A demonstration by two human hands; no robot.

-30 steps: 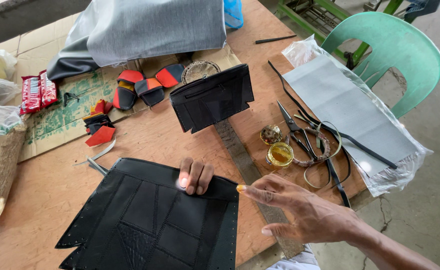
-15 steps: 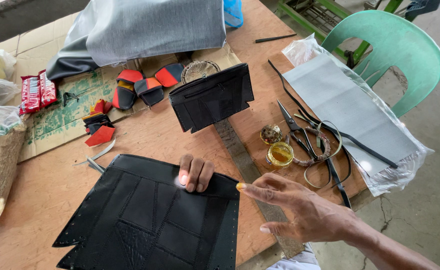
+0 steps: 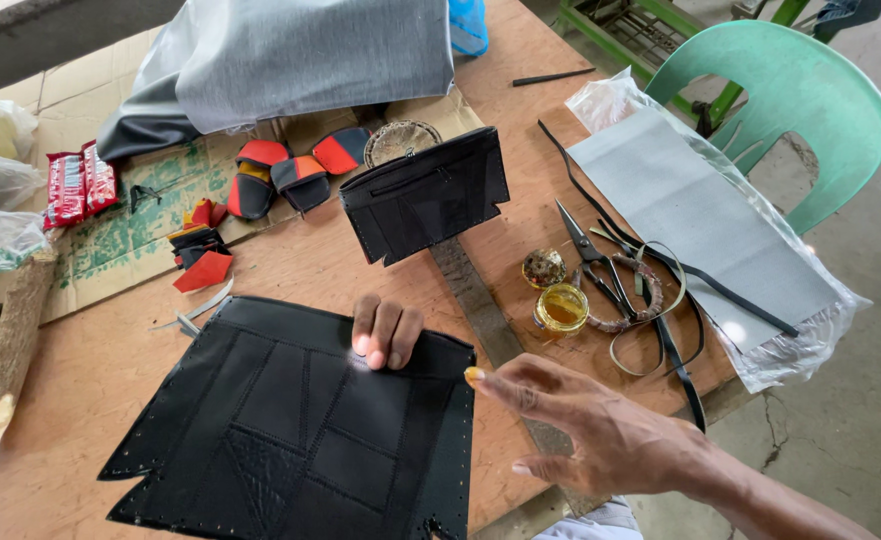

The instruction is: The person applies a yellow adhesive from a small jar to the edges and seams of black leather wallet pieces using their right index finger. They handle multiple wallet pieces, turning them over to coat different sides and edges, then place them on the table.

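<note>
A large black stitched leather panel (image 3: 290,420) with punched holes along its edges lies tilted toward me over the wooden table (image 3: 80,400). My left hand (image 3: 385,333) is under it; only the fingers show, curled over the panel's far edge and gripping it. My right hand (image 3: 600,430) hovers just right of the panel with fingers spread and nothing held. A yellow dab sits on its index fingertip, close to the panel's upper right corner. A small open tin of yellow glue (image 3: 560,307) stands to the right.
A second black leather panel (image 3: 425,195) lies further back, beside red and black pieces (image 3: 260,180) on cardboard. Scissors (image 3: 590,255), black straps and a grey sheet in plastic (image 3: 705,225) lie right. A green chair (image 3: 790,100) stands beyond the table's edge. A wooden stick (image 3: 10,350) lies left.
</note>
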